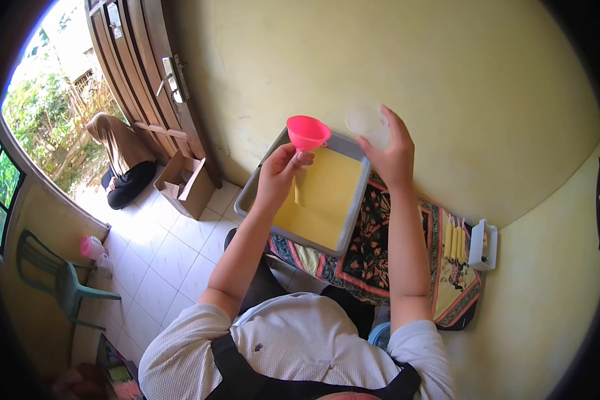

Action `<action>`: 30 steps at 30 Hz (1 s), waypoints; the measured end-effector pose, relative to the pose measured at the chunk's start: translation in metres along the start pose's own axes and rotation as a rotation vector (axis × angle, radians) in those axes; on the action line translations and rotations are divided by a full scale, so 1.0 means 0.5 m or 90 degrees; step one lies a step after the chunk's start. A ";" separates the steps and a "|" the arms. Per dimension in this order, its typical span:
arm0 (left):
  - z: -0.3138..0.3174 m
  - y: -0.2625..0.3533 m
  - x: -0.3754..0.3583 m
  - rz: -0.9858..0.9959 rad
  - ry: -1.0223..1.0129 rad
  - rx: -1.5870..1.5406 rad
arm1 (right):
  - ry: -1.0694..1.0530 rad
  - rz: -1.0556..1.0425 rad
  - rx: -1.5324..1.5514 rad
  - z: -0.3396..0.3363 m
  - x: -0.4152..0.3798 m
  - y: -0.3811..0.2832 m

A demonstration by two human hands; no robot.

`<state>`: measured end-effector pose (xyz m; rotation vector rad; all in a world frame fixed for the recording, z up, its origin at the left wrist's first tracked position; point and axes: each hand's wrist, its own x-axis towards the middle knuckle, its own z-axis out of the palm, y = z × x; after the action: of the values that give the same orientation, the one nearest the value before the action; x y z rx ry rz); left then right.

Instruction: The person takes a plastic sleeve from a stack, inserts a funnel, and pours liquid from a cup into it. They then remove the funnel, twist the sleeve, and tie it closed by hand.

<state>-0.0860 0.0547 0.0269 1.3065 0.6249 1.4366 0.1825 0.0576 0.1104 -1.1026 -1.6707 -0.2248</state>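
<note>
Head view. The left hand (280, 175) is raised over the grey tray (247, 193); its fingers (299, 159) are curled tight round the neck of a pink funnel (307, 132), grasping it just under the bowl. The funnel stands upright, mouth up. A thin yellow tube (298, 193) hangs straight down below the hand, over the tray; whether it is fixed on the spout cannot be told, since the hand hides the join.

The right hand (390, 157) is raised to the right of the funnel, slightly apart from it. Its fingers (400, 123) are part spread and wrapped about a clear plastic cup (367, 122), held near funnel height with its mouth turned toward the funnel. Contents of the cup cannot be told.

The tray holds a smooth yellow liquid (323, 200) nearly edge to edge. It rests on a patterned mat (373, 253) on the floor by the yellow wall (447, 80). On the right part of the mat lie several filled yellow tubes (455, 241) side by side, and just beyond them a white device (483, 245).

Far left, a second person (121, 157) sits in the open doorway beside a cardboard box (187, 180). Near left stands a green chair (60, 273), with a pink jug (92, 248) near it on the tiles.
</note>
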 end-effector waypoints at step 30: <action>0.060 0.024 -0.024 0.029 -0.019 0.025 | 0.057 0.192 -0.131 -0.049 -0.412 0.133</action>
<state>-0.0639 0.0324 0.0409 1.3780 0.6096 1.4453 0.2490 -0.0338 -0.0758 -1.4609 -1.4036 -0.2523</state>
